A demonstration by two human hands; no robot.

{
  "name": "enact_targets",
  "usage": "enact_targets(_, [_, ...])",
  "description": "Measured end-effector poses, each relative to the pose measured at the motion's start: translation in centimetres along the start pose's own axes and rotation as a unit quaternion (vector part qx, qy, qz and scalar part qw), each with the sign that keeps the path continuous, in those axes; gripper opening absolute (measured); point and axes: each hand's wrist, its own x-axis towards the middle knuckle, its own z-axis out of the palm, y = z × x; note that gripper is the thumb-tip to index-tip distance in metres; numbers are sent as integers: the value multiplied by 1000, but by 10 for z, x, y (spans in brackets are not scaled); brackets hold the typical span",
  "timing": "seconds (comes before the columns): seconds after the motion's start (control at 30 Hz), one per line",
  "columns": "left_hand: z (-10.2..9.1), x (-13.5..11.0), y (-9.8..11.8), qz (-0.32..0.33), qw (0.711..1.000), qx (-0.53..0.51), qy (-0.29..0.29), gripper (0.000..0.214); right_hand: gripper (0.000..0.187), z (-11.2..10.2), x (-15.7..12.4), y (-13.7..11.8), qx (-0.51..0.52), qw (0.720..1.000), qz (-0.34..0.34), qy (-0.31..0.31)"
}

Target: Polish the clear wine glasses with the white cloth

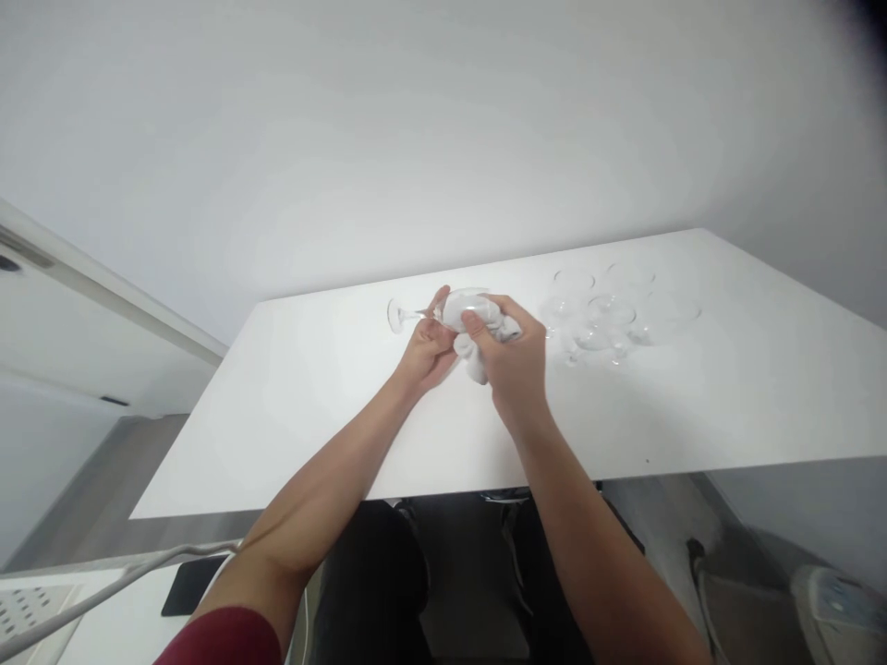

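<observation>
A clear stemmed glass [457, 309] is held on its side above the table, its foot pointing left. My left hand [428, 346] is closed around it where the stem meets the bowl. In my right hand [518, 356] is a white cloth [475, 362], pressed to the bowl near the rim with the thumb on top. Part of the cloth hangs below the fingers. Whether some of it is inside the bowl, I cannot tell.
Several clear glasses [613, 309] stand close together on the white table [311, 397], right of my hands. A wall [430, 139] rises behind the table. At lower left a pale cable [139, 573] runs past a dark flat object [190, 586].
</observation>
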Motion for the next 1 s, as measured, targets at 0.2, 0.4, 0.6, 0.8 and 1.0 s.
enact_targets(0.2, [-2,0,5,-164,979,-1,-124,77,25,-45,4,-49,-129,985,-42,-110])
enact_targets(0.4, [-6,-5,2,-199,939,108,-260,54,20,-52,6,-52,-260,938,-85,-212])
enact_targets(0.6, [3,-5,4,-114,982,83,-127,64,26,-48,2,-61,-225,955,-193,-13])
enact_targets(0.8, [7,-2,5,-47,998,27,-31,44,33,-43,2,-54,-182,972,-137,-49])
enact_targets(1.0, [1,-3,0,-41,998,43,-26,55,2,-36,4,-37,-234,956,12,-178])
